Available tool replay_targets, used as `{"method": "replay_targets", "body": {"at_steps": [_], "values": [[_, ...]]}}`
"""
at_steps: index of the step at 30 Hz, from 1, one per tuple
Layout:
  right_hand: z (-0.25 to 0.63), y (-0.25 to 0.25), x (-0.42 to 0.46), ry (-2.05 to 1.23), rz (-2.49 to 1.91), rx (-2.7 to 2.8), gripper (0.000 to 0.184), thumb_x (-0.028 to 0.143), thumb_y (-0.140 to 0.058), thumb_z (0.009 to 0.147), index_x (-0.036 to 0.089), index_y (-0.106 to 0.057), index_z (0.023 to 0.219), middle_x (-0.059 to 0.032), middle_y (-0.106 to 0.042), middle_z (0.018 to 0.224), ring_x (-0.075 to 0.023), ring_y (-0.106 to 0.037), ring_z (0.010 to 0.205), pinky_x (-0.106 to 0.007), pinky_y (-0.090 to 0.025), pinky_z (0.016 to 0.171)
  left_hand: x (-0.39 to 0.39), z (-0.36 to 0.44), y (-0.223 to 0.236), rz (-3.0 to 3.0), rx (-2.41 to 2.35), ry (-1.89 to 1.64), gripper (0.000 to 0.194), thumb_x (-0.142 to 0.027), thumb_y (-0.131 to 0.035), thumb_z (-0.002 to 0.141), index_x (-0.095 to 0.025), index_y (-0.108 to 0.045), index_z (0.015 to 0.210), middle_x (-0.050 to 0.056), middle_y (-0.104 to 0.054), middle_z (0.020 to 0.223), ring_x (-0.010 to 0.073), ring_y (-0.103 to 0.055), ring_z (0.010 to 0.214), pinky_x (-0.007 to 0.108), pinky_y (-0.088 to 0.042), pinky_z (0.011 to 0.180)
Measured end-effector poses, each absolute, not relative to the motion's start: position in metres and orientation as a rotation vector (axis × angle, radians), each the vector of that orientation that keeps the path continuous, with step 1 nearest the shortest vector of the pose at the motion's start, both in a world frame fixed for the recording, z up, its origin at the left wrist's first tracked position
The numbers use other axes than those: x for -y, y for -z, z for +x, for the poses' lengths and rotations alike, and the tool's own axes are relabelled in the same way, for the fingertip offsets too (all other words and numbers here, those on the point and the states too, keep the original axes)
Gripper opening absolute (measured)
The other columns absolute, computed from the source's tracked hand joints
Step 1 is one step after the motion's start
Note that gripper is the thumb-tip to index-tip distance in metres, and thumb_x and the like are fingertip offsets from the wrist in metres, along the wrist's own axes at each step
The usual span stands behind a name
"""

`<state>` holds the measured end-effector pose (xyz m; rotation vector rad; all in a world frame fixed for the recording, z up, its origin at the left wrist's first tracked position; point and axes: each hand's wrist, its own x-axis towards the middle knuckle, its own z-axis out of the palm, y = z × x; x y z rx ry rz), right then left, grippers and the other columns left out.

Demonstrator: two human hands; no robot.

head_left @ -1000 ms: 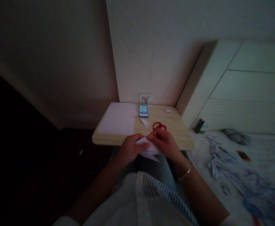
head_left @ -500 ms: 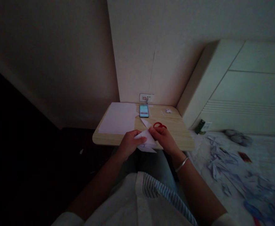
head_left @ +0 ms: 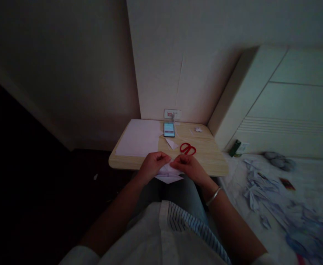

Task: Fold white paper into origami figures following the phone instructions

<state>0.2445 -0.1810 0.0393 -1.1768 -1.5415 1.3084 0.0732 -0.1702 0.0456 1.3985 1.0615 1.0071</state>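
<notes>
Between my two hands is a folded piece of white paper (head_left: 168, 179), its lower part hanging over the near edge of the small wooden table (head_left: 208, 156). My left hand (head_left: 153, 164) is closed, thumb and forefinger pinching the paper's upper left. On the other side my right hand (head_left: 188, 166) pinches it too, fingertips close to those of the left. Part of the paper is hidden behind the fingers. Red-handled scissors (head_left: 188, 149) lie just beyond my right hand, their blades mostly covered by it. A small paper triangle (head_left: 171, 143) lies ahead of my hands.
White sheets (head_left: 139, 138) cover the table's left side. A lit phone (head_left: 169, 129) lies at the back, below a wall socket (head_left: 172, 114). A small scrap of paper (head_left: 198, 129) is at the back right. Many folded papers (head_left: 256, 187) are scattered over the bed at right.
Both hands have shifted on the folded paper, their fingertips now pinching close together at its top. The paper is turned, and the right hand has uncovered more of the scissors.
</notes>
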Motion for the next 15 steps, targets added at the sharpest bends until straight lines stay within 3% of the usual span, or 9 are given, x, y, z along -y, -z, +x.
{"method": "replay_targets", "body": {"at_steps": [11, 15], "values": [[0.2417, -0.0319, 0.1816, -1.306, -1.212, 1.601, 0.032, 0.044, -0.063, 0.076, 0.015, -0.056, 0.063, 0.0061, -0.043, 0.052, -0.0069, -0.034, 0.048, -0.021, -0.025, 0.044, 0.1656, 0.0717, -0.0418, 1.647, -1.112, -1.04, 0.025, -0.038, -0.057, 0.076, -0.016, -0.055, 0.065, -0.005, -0.046, 0.055, 0.0098, -0.039, 0.054, 0.022, -0.029, 0.051], [0.24, -0.0364, 0.1852, -1.423, -1.167, 1.583, 0.03, 0.043, -0.065, 0.074, 0.015, -0.06, 0.065, 0.0045, -0.049, 0.055, -0.0077, -0.039, 0.05, -0.021, -0.029, 0.047, 0.1656, 0.0694, -0.0482, 1.861, -1.06, -0.96, 0.022, -0.035, -0.051, 0.081, -0.017, -0.053, 0.068, -0.004, -0.048, 0.06, 0.0105, -0.042, 0.058, 0.022, -0.031, 0.055]]}}
